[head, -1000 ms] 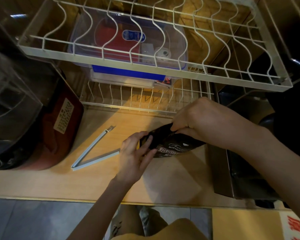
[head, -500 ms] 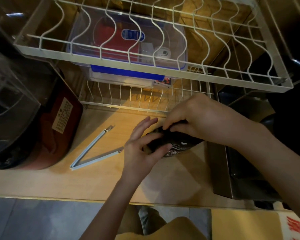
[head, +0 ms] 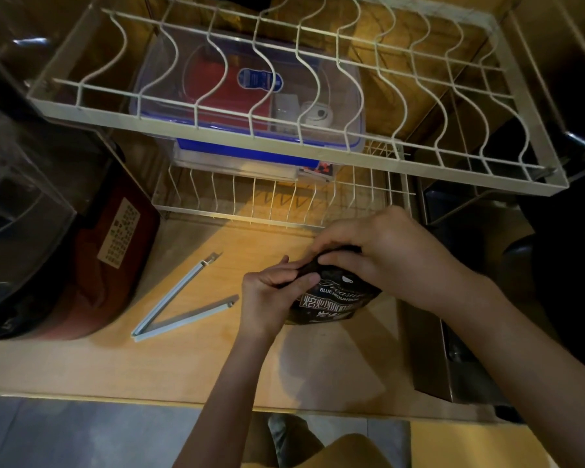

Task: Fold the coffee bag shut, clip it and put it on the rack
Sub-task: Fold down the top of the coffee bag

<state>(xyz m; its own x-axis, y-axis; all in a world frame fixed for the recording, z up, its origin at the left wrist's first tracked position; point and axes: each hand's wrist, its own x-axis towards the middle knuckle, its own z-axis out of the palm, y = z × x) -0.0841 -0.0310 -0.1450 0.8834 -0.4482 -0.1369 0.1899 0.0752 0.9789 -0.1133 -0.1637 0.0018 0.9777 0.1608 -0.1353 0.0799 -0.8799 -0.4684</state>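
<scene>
A black coffee bag (head: 331, 300) with white lettering stands on the wooden counter (head: 190, 363), right of centre. My left hand (head: 271, 298) pinches the bag's top left edge. My right hand (head: 375, 251) covers and grips the top of the bag from the right, hiding the fold. A long pale-blue bag clip (head: 179, 298) lies spread in a V on the counter, just left of my left hand, touched by neither hand. The white wire rack (head: 284, 133) hangs above and behind the bag, with a lower tier (head: 271, 211) just beyond the hands.
A clear plastic box with a blue lid (head: 247, 96) holding a red item sits on the rack's lower tier. A dark red appliance (head: 95, 265) with a label stands at the left. A steel sink (head: 453, 332) borders the counter on the right.
My left hand went from fingers spread over the bag to pinching its top edge. My right hand shifted slightly lower over the bag's top, and more of the bag's front label shows.
</scene>
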